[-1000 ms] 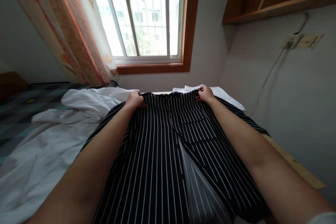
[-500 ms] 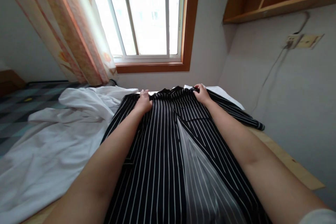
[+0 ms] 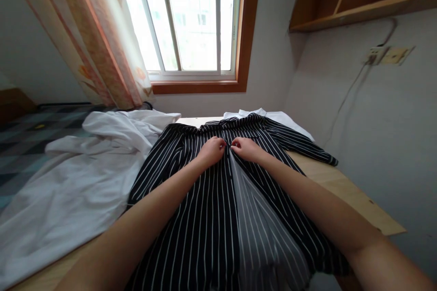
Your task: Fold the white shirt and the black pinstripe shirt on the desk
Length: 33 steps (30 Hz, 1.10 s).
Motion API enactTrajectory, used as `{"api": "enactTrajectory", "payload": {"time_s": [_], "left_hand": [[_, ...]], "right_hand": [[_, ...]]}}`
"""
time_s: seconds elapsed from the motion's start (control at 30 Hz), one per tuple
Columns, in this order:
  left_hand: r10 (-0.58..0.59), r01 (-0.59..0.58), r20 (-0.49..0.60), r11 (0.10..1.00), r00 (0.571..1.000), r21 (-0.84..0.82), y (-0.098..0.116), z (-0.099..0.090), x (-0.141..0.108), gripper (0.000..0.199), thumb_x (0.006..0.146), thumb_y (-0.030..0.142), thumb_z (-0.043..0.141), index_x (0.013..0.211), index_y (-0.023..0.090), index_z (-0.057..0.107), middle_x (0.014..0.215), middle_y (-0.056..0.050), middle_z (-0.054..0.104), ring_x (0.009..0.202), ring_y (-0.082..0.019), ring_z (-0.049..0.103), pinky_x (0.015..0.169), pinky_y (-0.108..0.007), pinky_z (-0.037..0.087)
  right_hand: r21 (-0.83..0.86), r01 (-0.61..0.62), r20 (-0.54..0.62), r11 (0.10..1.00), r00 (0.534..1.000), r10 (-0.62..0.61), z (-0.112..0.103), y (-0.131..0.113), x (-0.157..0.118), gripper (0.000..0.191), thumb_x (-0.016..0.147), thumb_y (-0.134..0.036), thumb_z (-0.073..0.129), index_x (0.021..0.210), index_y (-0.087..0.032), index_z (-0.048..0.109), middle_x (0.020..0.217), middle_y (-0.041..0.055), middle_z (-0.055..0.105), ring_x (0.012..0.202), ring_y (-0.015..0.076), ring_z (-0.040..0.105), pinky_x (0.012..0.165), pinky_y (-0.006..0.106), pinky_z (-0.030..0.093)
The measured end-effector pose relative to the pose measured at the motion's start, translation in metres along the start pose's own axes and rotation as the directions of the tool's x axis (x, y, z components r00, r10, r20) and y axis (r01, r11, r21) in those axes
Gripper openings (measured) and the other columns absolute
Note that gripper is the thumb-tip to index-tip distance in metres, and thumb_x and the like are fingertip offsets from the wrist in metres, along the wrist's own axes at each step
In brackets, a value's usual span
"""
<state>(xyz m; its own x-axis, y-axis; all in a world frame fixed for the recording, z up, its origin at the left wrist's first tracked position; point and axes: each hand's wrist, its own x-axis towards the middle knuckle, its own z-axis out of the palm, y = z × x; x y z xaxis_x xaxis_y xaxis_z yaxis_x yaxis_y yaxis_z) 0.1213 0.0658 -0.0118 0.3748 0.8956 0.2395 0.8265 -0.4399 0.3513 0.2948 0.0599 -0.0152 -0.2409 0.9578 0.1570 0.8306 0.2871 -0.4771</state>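
Beyond the striped shirt [image 3: 205,204] we see a sliding window [image 3: 198,22] with a wooden frame, and a floral curtain [image 3: 99,41] beyond it to the left. Under the shirt is a plywood board [image 3: 336,191]; a rumpled white cloth [image 3: 88,177] lies left of the shirt, and more white fabric [image 3: 288,120] lies behind its far right shoulder.

We judge the laying-out to be largely done: the shirt is front up, its far edge towards the window, with one sleeve [image 3: 303,143] stretched out to its right. The front is not yet brought together: below our hands it gapes, baring the greyish lining side [image 3: 261,232]. No part looks folded, and the shirt's left sleeve is hard to make out.

Our left hand [image 3: 212,150] and right hand [image 3: 246,149] meet the shirt's front at the top of that gap, fingers curled, nearly touching. We cannot tell whether they pinch the fabric.
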Motion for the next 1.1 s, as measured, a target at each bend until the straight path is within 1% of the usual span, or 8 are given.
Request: {"api": "enactTrajectory", "payload": {"time_s": [0.1,0.17,0.37,0.5,0.6,0.8,0.97,1.1], "left_hand": [[-0.033,0.035,0.047,0.998,0.998,-0.044,0.006,0.012,-0.008,0.024,0.083,0.011,0.056,0.100,0.017,0.073,0.105,-0.009,0.070,0.097,-0.022,0.064,0.092,-0.033,0.050],[-0.049,0.050,0.026,0.998,0.998,-0.041,0.006,0.021,-0.014,0.024,0.082,0.010,0.059,0.100,0.016,0.073,0.105,-0.009,0.070,0.101,-0.022,0.063,0.095,-0.033,0.048],[-0.040,0.044,-0.092,0.998,0.995,0.035,0.004,0.037,-0.028,0.019,0.089,0.024,0.059,0.101,0.018,0.073,0.106,-0.009,0.066,0.103,-0.025,0.058,0.096,-0.037,0.045],[0.023,-0.009,-0.102,0.990,0.995,0.139,0.008,0.038,-0.031,0.020,0.091,0.029,0.057,0.103,0.020,0.071,0.107,-0.009,0.064,0.104,-0.027,0.055,0.093,-0.039,0.044],[0.023,-0.008,-0.096,0.988,0.995,0.155,0.009,0.038,-0.032,0.020,0.092,0.029,0.056,0.104,0.021,0.069,0.108,-0.009,0.063,0.107,-0.027,0.054,0.094,-0.039,0.042],[0.009,0.007,-0.098,0.987,0.995,0.159,0.008,0.039,-0.037,0.020,0.092,0.028,0.055,0.105,0.019,0.067,0.110,-0.010,0.062,0.109,-0.028,0.052,0.094,-0.040,0.041],[-0.004,0.018,-0.106,0.991,0.994,0.134,0.006,0.038,-0.036,0.018,0.091,0.027,0.057,0.102,0.019,0.067,0.108,-0.010,0.062,0.106,-0.027,0.054,0.093,-0.038,0.042],[-0.013,0.022,-0.111,0.997,0.994,0.073,0.002,0.038,-0.034,0.014,0.088,0.027,0.061,0.098,0.020,0.068,0.105,-0.008,0.062,0.104,-0.026,0.055,0.093,-0.039,0.043]], "right_hand": [[-0.004,-0.038,0.024,0.999,0.999,0.038,0.012,-0.003,-0.013,0.029,0.087,-0.021,0.064,0.115,-0.011,0.065,0.110,0.0133,0.070,0.100,0.0212,0.065,0.085,0.027,0.046],[0.007,-0.058,0.004,0.998,0.998,0.058,0.018,-0.001,-0.018,0.031,0.085,-0.016,0.065,0.116,-0.011,0.065,0.114,0.0140,0.069,0.105,0.0215,0.064,0.088,0.027,0.046],[0.109,-0.067,-0.080,0.992,0.994,0.076,0.027,0.008,-0.023,0.016,0.086,-0.015,0.063,0.099,-0.011,0.071,0.098,0.0113,0.073,0.092,0.0203,0.066,0.082,0.028,0.047],[0.191,-0.034,-0.131,0.981,0.990,0.059,0.030,0.016,-0.023,0.012,0.084,-0.014,0.064,0.094,-0.012,0.071,0.092,0.0086,0.074,0.084,0.0183,0.066,0.078,0.027,0.047],[0.242,-0.019,-0.165,0.970,0.984,0.060,0.028,0.019,-0.022,0.013,0.082,-0.013,0.065,0.094,-0.012,0.071,0.091,0.0083,0.074,0.083,0.0176,0.066,0.077,0.027,0.048],[0.338,0.028,-0.243,0.941,0.968,0.059,0.024,0.009,-0.019,0.011,0.082,-0.017,0.066,0.091,-0.014,0.072,0.085,0.0063,0.074,0.078,0.0165,0.066,0.075,0.026,0.049],[0.342,0.004,-0.196,0.940,0.978,0.067,0.037,0.005,-0.022,0.008,0.081,-0.015,0.065,0.082,-0.014,0.072,0.082,0.0064,0.074,0.076,0.0163,0.066,0.073,0.025,0.048],[0.343,-0.037,-0.149,0.938,0.984,0.093,0.042,0.011,-0.024,0.011,0.083,-0.017,0.063,0.085,-0.014,0.073,0.083,0.0066,0.074,0.078,0.0167,0.066,0.073,0.025,0.048]]}}
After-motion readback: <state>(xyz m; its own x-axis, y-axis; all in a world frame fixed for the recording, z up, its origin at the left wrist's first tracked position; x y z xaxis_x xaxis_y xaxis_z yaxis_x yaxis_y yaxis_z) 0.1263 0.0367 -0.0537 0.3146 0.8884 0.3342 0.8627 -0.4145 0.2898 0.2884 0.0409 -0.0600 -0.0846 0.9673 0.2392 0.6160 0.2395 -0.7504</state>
